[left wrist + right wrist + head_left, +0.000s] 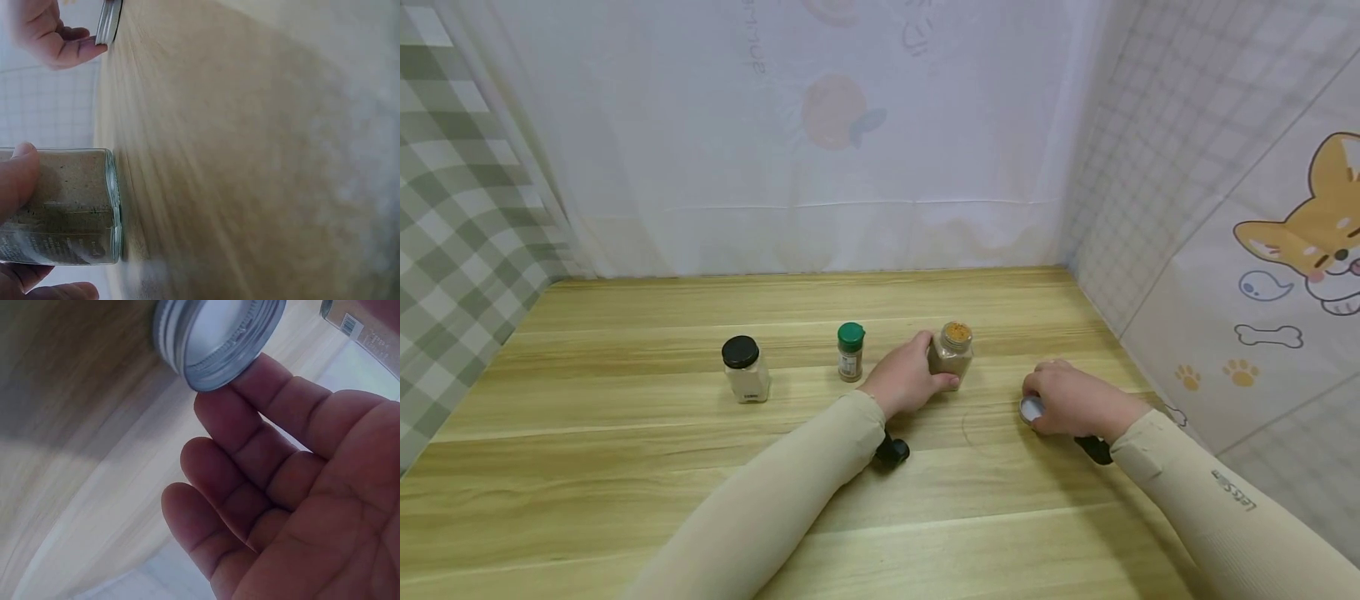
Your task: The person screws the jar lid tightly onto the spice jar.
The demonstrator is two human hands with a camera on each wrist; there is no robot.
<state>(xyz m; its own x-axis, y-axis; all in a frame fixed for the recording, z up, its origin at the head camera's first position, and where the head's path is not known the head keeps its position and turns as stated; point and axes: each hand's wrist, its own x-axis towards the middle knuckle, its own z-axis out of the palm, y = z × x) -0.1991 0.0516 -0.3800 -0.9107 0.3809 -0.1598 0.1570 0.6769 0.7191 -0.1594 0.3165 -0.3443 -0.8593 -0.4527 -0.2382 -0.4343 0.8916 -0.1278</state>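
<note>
A clear glass jar stands upright right of the table's middle, its mouth uncovered and showing a grainy orange filling. From the left wrist its walls look flat, with softened corners, a thick greenish base and pale printing over brown, finely speckled contents. The left hand is clamped on it from the left, thumb on the near side and fingers round the far side.

To the right, near the wood, the right hand pinches a round metal lid at its edge; I cannot tell whether the lid touches the table. It is silvery, with a ribbed rim and a smooth white lining facing up. In the right wrist view the other fingers are bent and slightly spread.

Left of the jar is a small cylindrical shaker with a green cap and a pale label. Farther left stands a clear, squarish container of cream-coloured contents, topped by a round black cap.

The table has yellowish, streaky wood grain. Smooth beige sleeves cover both forearms. Beyond the table hangs a thin white cloth with faint fruit prints; green gingham hangs at left, and a grid-patterned sheet with a cartoon dog at right.
</note>
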